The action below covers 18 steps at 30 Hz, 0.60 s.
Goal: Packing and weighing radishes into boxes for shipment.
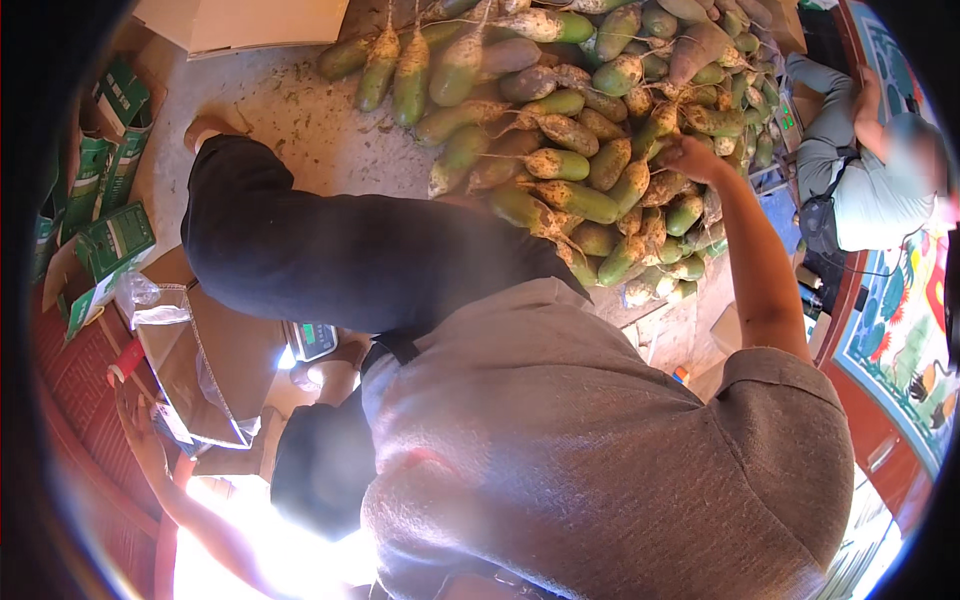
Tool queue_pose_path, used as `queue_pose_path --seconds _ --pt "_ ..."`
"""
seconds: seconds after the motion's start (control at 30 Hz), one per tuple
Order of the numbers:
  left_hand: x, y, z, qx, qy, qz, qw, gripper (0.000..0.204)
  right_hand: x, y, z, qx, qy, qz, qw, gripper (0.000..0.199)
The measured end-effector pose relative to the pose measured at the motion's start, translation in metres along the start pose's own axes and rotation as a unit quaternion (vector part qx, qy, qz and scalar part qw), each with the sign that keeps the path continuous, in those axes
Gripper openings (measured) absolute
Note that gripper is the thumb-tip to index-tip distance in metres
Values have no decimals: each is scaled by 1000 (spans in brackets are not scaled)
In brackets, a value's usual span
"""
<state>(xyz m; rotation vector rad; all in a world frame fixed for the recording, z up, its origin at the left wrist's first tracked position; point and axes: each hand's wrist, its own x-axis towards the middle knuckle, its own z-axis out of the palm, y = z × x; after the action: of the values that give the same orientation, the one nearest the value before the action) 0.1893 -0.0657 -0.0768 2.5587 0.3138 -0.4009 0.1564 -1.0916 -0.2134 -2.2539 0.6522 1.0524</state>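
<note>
Head view: a heap of green radishes point(585, 203) is spread over the dusty floor point(300, 120), placed, it seems, so that it can be reached from a low position. The right hand point(690, 158) is stretched to the far part of the heap and laid over the root end of one radish point(657, 128); its fingers look curled, but whether the grip is pinched around the radish or only rested on it cannot be told. The left hand point(146, 445) is held well apart, beside the cardboard box point(235, 365), with its fingers extended and spread; nothing is seen to be held. Clear plastic point(160, 314) is draped over the box's rim, probably so that the inside is lined. A small red object point(126, 360) is seen near the left fingertips; contact cannot be confirmed. The digital scale point(318, 340) is set between the box and the leg, seemingly to be kept close, and is partly covered by the dark trousers point(370, 250). Green cartons point(115, 240) are cut off by the dark rim, and the lower left is washed out by glare.
</note>
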Motion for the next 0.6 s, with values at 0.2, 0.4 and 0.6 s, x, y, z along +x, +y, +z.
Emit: queue_pose_path --seconds 0.2,0.4,0.6 --pt "-26 16 11 -11 17 -29 999 64 26 50 10 -268 103 214 934 62" --pt "-57 34 13 -20 43 -67 997 64 76 37 17 -550 137 -57 822 64" --pt "-61 56 16 -33 61 -85 994 64 128 65 35 -657 30 -100 747 40"
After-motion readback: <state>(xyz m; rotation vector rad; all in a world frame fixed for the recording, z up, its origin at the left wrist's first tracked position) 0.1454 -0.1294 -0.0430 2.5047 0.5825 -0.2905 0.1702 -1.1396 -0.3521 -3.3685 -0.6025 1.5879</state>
